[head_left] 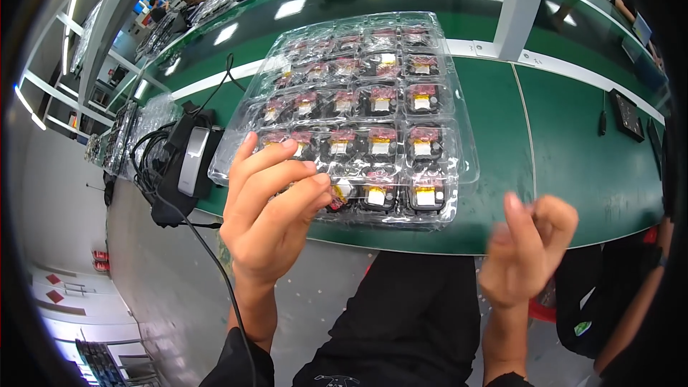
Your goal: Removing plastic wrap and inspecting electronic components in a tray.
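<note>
A clear plastic blister tray lies on the green table, its pockets holding several small black square devices with white labels, yellow strips and reddish film. A second clear plastic sheet or tray overlaps it, shifted toward the far side. Over the tray's near left corner, my left hand has its fingers curved and apart, fingertips at the overlapping plastic's front edge. Its thumb is hidden. To the right of the tray, above the table's near edge, my right hand is raised with bent fingers, smeared by motion; anything in it cannot be made out.
A black stand with a silver-grey device and coiled black cables sits left of the tray. A white metal post rises behind. At the far right lies a black box. Another person's arm shows at the right edge.
</note>
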Available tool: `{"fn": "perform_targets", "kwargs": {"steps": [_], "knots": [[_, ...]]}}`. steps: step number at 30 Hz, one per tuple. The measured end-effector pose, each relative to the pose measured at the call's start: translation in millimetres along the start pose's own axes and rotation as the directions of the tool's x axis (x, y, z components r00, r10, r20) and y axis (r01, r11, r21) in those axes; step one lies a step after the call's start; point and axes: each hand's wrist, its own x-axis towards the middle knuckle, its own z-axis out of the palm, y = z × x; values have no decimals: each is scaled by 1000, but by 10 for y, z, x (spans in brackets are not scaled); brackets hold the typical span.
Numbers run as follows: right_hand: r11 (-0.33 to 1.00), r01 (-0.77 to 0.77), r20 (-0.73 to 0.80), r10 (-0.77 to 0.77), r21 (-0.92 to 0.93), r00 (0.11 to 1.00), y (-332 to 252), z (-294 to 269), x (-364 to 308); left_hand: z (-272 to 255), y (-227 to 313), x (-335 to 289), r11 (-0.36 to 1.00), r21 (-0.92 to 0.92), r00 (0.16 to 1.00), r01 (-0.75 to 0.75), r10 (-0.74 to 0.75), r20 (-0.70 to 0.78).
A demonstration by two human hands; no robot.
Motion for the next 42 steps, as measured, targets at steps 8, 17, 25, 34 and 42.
{"fn": "perform_targets", "kwargs": {"steps": [8, 17, 25, 34, 42], "knots": [[968, 186, 81, -202, 170, 976, -34, 462, 556, -133, 5, -88, 998, 27, 998, -55, 54, 19], [959, 196, -57, -188, 206, 980, 77, 585, 524, -109, -76, -416, 978, 76, 958, -193, 171, 231], [961, 140, -21, -139, 240, 990, 90, 547, 422, -56, -136, -362, 974, 114, 936, -196, 151, 318], [948, 187, -64, -177, 259, 982, 120, 592, 440, -48, -188, -349, 972, 50, 927, -230, 204, 314], [944, 198, -72, -186, 265, 980, 120, 595, 450, -93, -161, -339, 982, 10, 919, -188, 173, 355]]}}
